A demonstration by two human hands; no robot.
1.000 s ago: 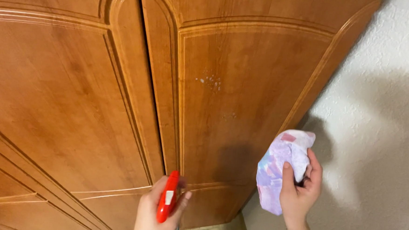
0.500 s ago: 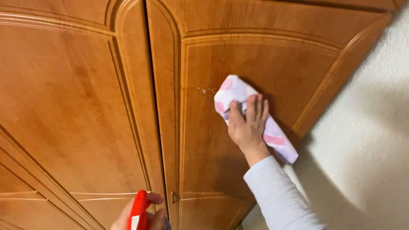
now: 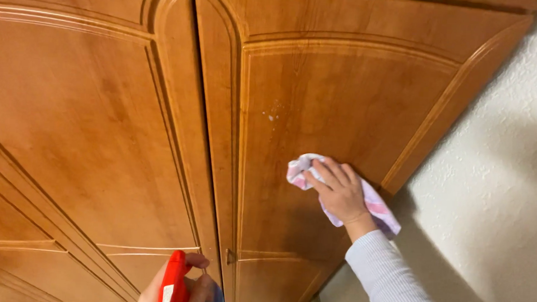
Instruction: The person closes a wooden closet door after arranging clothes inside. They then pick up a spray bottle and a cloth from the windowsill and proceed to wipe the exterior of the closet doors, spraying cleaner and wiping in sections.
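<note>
My right hand [image 3: 338, 192] presses a pale cloth with pink and lilac patches [image 3: 376, 207] flat against the right wooden cabinet door [image 3: 320, 92], in the lower half of its raised panel. A few white droplets of spray [image 3: 273, 113] sit on the panel above and left of the cloth. My left hand [image 3: 192, 291] is at the bottom edge of the view, wrapped around the red head of a spray bottle [image 3: 171, 284], in front of the lower part of the left door [image 3: 80, 123].
Both doors are orange-brown wood with curved moulded frames, meeting at a dark vertical gap [image 3: 207, 135]. A white textured wall [image 3: 499, 181] adjoins the right door, with my arm's shadow on it. A small knob [image 3: 231, 257] sits low on the right door.
My right hand brought the cloth from beside the wall up onto the right door, then wiped it downward across the panel. Most of the white droplets are gone. The spray bottle sank lower.
</note>
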